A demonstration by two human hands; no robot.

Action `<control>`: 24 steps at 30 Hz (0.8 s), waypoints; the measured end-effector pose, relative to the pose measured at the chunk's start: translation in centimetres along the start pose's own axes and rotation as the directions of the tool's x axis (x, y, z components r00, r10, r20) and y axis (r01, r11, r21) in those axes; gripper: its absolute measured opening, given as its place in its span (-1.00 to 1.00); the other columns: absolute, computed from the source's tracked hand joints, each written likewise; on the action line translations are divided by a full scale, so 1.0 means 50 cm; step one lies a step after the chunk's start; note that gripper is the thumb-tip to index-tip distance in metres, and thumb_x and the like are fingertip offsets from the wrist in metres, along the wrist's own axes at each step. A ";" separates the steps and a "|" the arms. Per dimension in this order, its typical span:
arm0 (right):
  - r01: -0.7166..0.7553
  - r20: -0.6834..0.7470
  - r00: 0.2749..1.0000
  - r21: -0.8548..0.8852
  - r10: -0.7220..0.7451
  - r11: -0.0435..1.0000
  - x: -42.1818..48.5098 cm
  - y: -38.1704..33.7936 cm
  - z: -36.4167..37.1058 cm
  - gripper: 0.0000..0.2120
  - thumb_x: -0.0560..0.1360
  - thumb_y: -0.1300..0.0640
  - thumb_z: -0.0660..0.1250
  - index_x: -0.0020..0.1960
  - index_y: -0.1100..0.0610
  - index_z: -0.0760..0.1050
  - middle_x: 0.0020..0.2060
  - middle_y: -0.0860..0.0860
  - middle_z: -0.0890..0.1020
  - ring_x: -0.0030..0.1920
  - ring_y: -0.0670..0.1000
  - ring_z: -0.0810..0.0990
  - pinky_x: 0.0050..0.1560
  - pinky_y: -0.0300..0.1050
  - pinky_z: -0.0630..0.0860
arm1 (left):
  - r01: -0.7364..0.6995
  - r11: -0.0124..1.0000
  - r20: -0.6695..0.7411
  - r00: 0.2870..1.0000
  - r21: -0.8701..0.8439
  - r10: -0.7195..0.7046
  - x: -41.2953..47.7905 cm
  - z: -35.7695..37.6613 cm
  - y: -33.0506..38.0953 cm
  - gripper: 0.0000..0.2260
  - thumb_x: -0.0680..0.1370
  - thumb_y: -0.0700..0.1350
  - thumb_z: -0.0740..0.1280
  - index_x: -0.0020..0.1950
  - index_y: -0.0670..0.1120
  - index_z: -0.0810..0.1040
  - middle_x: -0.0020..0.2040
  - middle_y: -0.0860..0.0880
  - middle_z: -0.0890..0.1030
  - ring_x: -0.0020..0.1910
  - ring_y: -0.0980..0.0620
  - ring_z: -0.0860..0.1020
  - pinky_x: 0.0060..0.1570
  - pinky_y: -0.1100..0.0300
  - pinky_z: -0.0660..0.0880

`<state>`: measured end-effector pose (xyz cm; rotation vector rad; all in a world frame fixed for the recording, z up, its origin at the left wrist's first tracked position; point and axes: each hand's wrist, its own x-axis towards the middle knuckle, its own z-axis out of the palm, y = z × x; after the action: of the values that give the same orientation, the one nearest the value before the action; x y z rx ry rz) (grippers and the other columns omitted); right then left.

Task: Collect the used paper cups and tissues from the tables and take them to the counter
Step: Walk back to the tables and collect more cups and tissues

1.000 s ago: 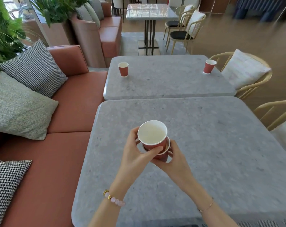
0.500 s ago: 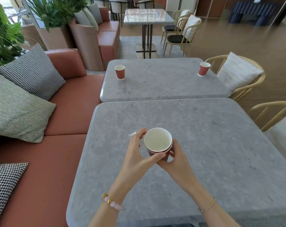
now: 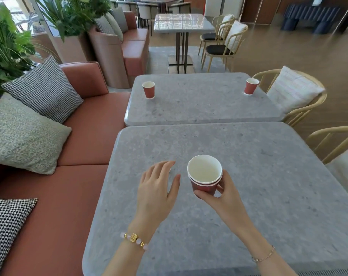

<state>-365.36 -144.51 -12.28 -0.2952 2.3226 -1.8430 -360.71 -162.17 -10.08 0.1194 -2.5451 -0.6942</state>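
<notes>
Leftward off the stack goes the left hand, fingers now straight, spread and holding nothing, low over the near table; the 2 nested cups sit in the right hand alone, its thumb and fingers wrapped round the lower cup. This table's cups look gathered; 2 remain on the far table, the left cup and the right cup; no tissue shows plainly; the counter trip is still to come. A faint mark on the held cup is too small to read.
</notes>
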 end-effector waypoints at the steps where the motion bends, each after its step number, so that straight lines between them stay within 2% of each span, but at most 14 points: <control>1: 0.000 -0.001 1.000 -0.001 0.000 1.000 0.001 0.003 0.000 -0.46 0.22 0.02 0.58 0.07 -0.30 0.41 -0.01 -0.33 0.59 0.06 -0.30 0.55 -0.07 -0.50 0.42 | -0.023 0.999 0.005 1.000 0.044 0.022 -0.001 0.003 -0.005 -0.63 0.56 0.05 0.10 0.19 -0.13 0.53 0.10 -0.02 0.59 0.06 -0.06 0.54 0.04 0.09 0.43; 7: -0.002 -0.032 0.999 -0.001 0.002 1.000 0.008 0.014 0.000 -0.41 0.25 0.13 0.59 0.03 -0.38 0.40 -0.02 -0.37 0.58 0.03 -0.32 0.56 -0.08 -0.48 0.45 | -0.081 0.978 0.091 0.994 0.194 0.064 -0.006 0.023 -0.035 -0.65 0.55 0.02 0.12 0.15 -0.14 0.56 0.06 -0.04 0.62 0.00 -0.10 0.57 0.03 0.00 0.49; 12: -0.022 -0.059 0.998 0.008 0.023 1.000 0.016 0.018 -0.007 -0.44 0.25 0.16 0.59 0.02 -0.32 0.42 -0.03 -0.35 0.59 0.01 -0.30 0.57 -0.10 -0.47 0.45 | -0.094 0.971 0.147 0.987 0.221 0.062 -0.001 0.052 -0.063 -0.65 0.55 0.02 0.12 0.14 -0.14 0.56 0.03 -0.05 0.63 -0.03 -0.10 0.58 0.02 0.02 0.50; 15: -0.023 -0.063 0.998 0.008 0.023 1.000 0.026 0.019 -0.014 -0.42 0.25 0.19 0.59 0.00 -0.36 0.42 -0.04 -0.34 0.60 -0.01 -0.31 0.57 -0.12 -0.50 0.44 | -0.093 0.967 0.178 0.983 0.236 0.051 0.003 0.081 -0.088 -0.68 0.54 0.01 0.15 0.12 -0.13 0.56 0.01 -0.04 0.63 -0.07 -0.09 0.58 -0.02 0.03 0.51; 19: -0.030 -0.048 0.998 -0.001 0.030 1.000 0.046 0.019 -0.026 -0.39 0.25 0.19 0.59 -0.01 -0.40 0.41 -0.03 -0.35 0.59 0.01 -0.31 0.57 -0.12 -0.50 0.44 | -0.047 0.963 0.241 0.970 0.266 -0.019 0.013 0.131 -0.130 -0.79 0.46 -0.09 0.38 0.06 -0.13 0.58 -0.04 -0.04 0.63 -0.11 -0.10 0.59 -0.07 0.04 0.53; 22: -0.046 -0.053 0.998 0.005 0.047 0.999 0.063 0.021 -0.035 -0.38 0.24 0.16 0.59 0.02 -0.41 0.40 0.00 -0.36 0.59 0.04 -0.31 0.57 -0.06 -0.37 0.45 | -0.005 0.957 0.319 0.943 0.290 -0.091 0.033 0.162 -0.155 -0.72 0.39 -0.12 0.44 0.08 -0.15 0.59 0.00 -0.07 0.63 -0.06 -0.13 0.60 -0.07 0.03 0.53; 24: -0.059 -0.058 0.997 0.015 0.060 0.998 0.072 0.026 -0.040 -0.37 0.23 0.15 0.60 0.04 -0.40 0.40 0.01 -0.35 0.59 0.05 -0.31 0.57 -0.02 -0.29 0.43 | 0.012 0.953 0.365 0.922 0.302 -0.127 0.047 0.182 -0.170 -0.62 0.36 -0.15 0.44 0.17 -0.15 0.56 0.11 -0.10 0.60 0.05 -0.15 0.57 0.00 0.00 0.51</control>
<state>-369.39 -143.23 -13.10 -0.1709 2.3290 -1.8626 -367.53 -165.88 -20.07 0.1944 -3.0240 -0.3841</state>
